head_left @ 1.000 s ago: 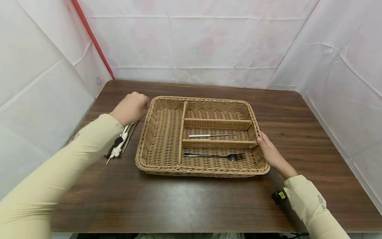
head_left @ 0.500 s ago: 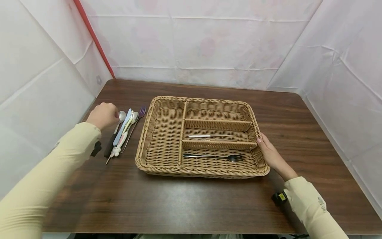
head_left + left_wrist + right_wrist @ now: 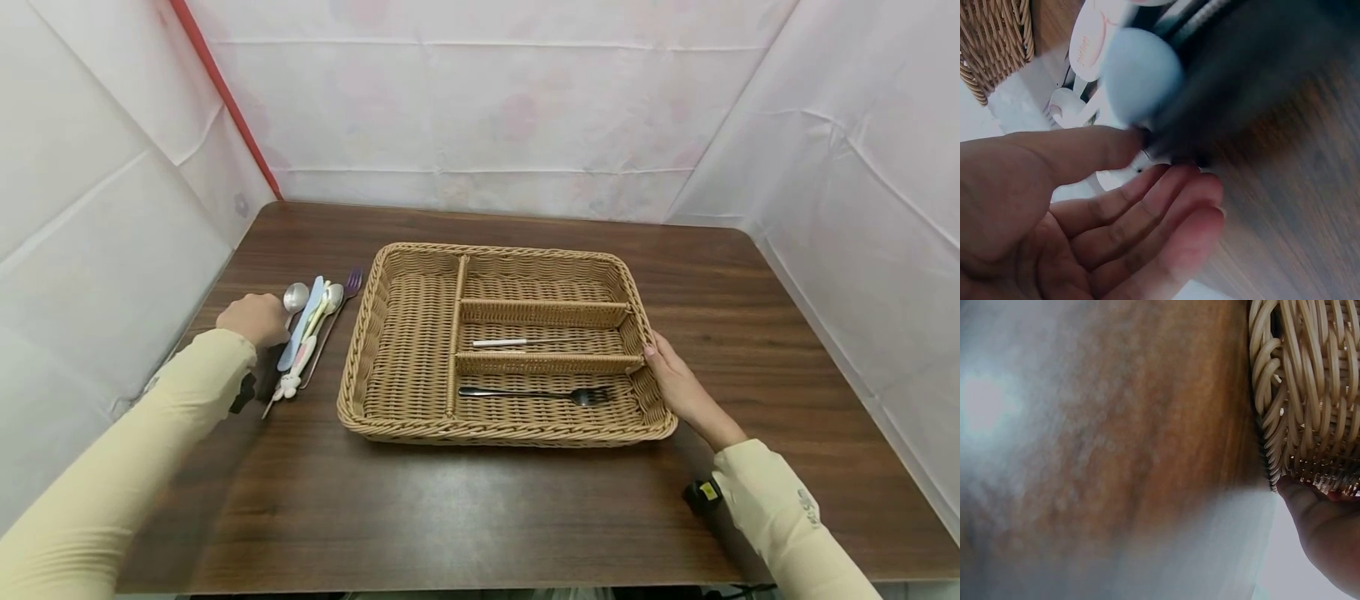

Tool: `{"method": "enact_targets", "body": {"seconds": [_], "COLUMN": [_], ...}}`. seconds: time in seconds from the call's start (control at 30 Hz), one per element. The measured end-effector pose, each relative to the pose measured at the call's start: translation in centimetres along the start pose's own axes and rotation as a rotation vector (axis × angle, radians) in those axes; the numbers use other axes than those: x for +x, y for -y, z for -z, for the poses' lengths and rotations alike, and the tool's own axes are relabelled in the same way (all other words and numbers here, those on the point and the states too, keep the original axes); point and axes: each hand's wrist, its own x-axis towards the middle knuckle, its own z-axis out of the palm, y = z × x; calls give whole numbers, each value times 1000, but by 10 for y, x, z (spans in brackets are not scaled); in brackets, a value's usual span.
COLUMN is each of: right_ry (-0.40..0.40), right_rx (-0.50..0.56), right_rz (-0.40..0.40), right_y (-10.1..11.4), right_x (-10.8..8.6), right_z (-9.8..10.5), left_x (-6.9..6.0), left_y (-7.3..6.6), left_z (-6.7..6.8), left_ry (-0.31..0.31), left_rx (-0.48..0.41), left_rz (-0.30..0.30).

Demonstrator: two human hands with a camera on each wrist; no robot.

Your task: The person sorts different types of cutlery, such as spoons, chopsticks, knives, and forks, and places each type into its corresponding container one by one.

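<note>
My left hand (image 3: 253,320) is over the handle of a spoon with a silver bowl (image 3: 296,297), at the left of the table. In the left wrist view, thumb and fingertips pinch its blurred dark handle (image 3: 1222,81). Close beside it lie a light blue table knife (image 3: 302,327), a spoon with a white rabbit-shaped handle (image 3: 298,367) and a fork with purple tines (image 3: 354,282). My right hand (image 3: 672,379) grips the right rim of a divided wicker basket (image 3: 510,432), thumb on top. In the right wrist view, its thumb (image 3: 1300,497) touches the weave.
In the basket's front compartment lies a dark-handled fork (image 3: 536,393). The middle one holds a thin utensil with a white handle (image 3: 501,342), its kind unclear. The brown table (image 3: 450,508) is bordered by white sheeting (image 3: 517,108).
My left hand has moved left from the basket's left edge to the cutlery, then lowered onto the dark-handled spoon. The right hand stays on the basket rim.
</note>
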Motion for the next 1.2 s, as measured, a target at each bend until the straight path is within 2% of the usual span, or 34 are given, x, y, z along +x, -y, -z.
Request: {"method": "enact_targets", "body": {"seconds": [0.2,0.43,0.73,0.97,1.2], "right_ry": [-11,10,13,16,17], "right_rx": [5,-3,8,2,4], "right_rz": [32,-22,-14,-10,-2], "right_y": [-2,1,4,5,4], "right_x": [-2,1,1,-2,-1], "right_z": [-2,0,0,1,1], "left_x": [0,5,-3,-8,-12], "left_y": [-2,4,11,18,12], "left_z": [-3,-5,-1,12,27], "left_ry": [-34,-35,-25,-78,-115], "left_rx": [0,1,1,18,65], "left_rz": [1,13,11,-40,-139]}}
